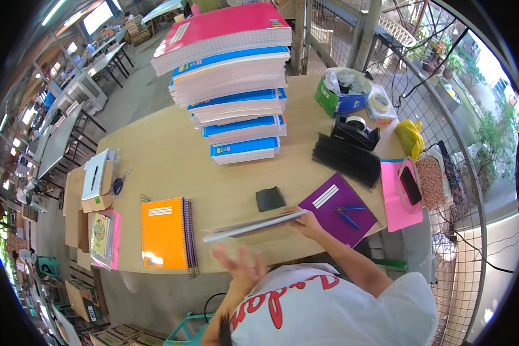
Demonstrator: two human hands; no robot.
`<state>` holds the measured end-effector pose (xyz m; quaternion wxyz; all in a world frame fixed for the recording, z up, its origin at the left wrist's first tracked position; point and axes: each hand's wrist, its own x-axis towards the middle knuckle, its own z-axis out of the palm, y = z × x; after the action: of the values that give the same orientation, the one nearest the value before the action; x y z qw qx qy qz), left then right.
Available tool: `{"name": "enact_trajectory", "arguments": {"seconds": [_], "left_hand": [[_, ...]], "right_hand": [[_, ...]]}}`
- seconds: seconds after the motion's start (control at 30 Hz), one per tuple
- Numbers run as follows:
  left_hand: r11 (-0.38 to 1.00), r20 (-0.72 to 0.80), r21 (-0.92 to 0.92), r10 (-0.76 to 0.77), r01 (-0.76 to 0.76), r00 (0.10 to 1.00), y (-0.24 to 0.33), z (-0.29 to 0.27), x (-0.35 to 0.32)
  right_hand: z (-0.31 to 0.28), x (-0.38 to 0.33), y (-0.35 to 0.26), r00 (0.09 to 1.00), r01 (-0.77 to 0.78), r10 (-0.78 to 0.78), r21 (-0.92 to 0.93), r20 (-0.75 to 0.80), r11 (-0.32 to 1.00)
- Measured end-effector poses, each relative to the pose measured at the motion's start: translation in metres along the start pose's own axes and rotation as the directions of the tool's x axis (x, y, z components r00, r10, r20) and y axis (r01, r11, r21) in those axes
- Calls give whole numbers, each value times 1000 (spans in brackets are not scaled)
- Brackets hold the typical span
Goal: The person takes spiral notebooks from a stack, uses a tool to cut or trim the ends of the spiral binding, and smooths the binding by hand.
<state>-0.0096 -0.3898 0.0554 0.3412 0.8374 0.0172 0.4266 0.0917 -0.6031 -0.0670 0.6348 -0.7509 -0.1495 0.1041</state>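
Observation:
My right hand (307,224) grips the right end of a thin sheaf of paper (254,226), seen nearly edge-on above the table's near edge. Just below the sheaf's left end, my left hand (242,266) is raised, its fingers spread and slightly blurred, with nothing in it. To the left lies a pile of orange spiral-bound notebooks (164,233). A purple notebook (323,210) rests right of the sheaf, with blue-handled pliers (348,217) on top. Beyond the sheaf sits a small dark green pad (269,199).
Tall stacks of unbound notebooks (230,26) with pink and blue covers fill the table's far middle. Black binding coils (346,161), a tape dispenser (356,132) and a pink folder (399,199) are at right. Scissors (119,183) lie at left. Wire fencing (458,225) stands beyond the right edge.

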Motion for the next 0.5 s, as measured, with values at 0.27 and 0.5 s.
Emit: {"name": "enact_trajectory", "arguments": {"seconds": [0.27, 0.5], "left_hand": [[960, 529, 141, 134, -243, 838, 34, 48, 46], [970, 420, 52, 195, -238, 886, 34, 63, 45]], "right_hand": [[-100, 52, -7, 987, -159, 162, -212, -8, 964], [-150, 103, 37, 972, -106, -198, -986, -130, 129]]}}
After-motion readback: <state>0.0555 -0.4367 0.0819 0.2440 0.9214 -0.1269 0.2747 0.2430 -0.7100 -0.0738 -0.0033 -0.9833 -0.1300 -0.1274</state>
